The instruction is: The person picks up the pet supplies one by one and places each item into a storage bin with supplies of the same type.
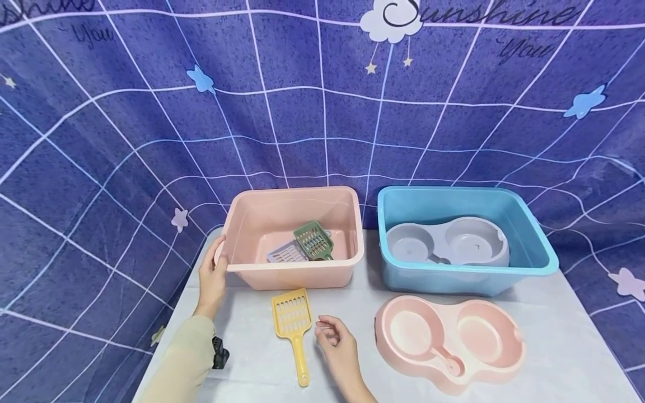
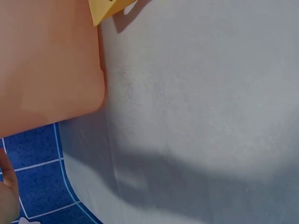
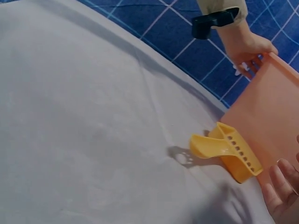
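Observation:
My left hand (image 1: 214, 277) grips the left rim of the pink litter box (image 1: 292, 279), seen also in the right wrist view, where that hand (image 3: 247, 49) holds the box's top corner. Inside the box lie a green litter scoop (image 1: 317, 240) and a greyish-lilac scoop (image 1: 286, 254), partly overlapped. A yellow litter scoop (image 1: 294, 319) rests on the table in front of the box, handle toward me. Just right of it my right hand (image 1: 340, 347) hovers with loosely bent fingers and nothing in them. Only a little of my left hand (image 2: 7, 196) shows in the left wrist view.
A blue litter box (image 1: 463, 280) stands to the right, with a grey double pet bowl (image 1: 438, 240) in it. In front of it sits a pink double bowl (image 1: 448, 324). A blue patterned curtain (image 1: 342, 123) hangs behind the white table (image 1: 247, 358).

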`<state>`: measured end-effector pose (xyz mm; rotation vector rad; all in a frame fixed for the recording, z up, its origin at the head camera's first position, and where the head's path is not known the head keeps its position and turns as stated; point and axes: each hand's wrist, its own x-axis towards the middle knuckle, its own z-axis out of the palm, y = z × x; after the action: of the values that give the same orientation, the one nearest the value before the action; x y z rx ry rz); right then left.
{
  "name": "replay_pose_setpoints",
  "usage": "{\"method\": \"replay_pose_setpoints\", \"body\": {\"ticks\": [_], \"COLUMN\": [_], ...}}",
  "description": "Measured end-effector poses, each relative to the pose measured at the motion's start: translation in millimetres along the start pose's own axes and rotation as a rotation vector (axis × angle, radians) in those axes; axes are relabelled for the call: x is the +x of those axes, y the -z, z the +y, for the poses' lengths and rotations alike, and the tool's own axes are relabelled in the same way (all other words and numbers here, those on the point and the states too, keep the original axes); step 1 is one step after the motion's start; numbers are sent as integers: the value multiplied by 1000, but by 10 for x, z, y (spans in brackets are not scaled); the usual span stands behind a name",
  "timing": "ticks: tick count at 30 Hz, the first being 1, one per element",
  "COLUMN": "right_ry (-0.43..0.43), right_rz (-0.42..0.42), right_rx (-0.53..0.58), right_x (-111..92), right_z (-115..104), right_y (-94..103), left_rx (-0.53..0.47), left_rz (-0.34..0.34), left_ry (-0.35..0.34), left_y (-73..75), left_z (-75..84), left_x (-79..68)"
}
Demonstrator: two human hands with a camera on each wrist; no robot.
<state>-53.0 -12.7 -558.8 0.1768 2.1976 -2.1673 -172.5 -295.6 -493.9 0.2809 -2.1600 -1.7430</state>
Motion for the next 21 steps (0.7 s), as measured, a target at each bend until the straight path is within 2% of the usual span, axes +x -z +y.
{"method": "replay_pose_setpoints", "body": {"ticks": [6,15,18,21], "right_ry": [-24,-73,-87,-91], "right_rz": [-41,-96,-109,-116], "right_rx": [-13,-10,-9,-24], "right_x": [-43,-150,-168,-196], "right_z": [51,93,120,154], "right_y": [-7,-62,-115,-171], "left_rx": [-14,-20,-30,-38], "left_rz": [4,7,6,-1], "left_ry": [-22,-12,2,9], "left_y": [-36,-48,-34,-17], "left_z": [-14,-6,34,148], "left_x": [-29,-27,-35,-85]}}
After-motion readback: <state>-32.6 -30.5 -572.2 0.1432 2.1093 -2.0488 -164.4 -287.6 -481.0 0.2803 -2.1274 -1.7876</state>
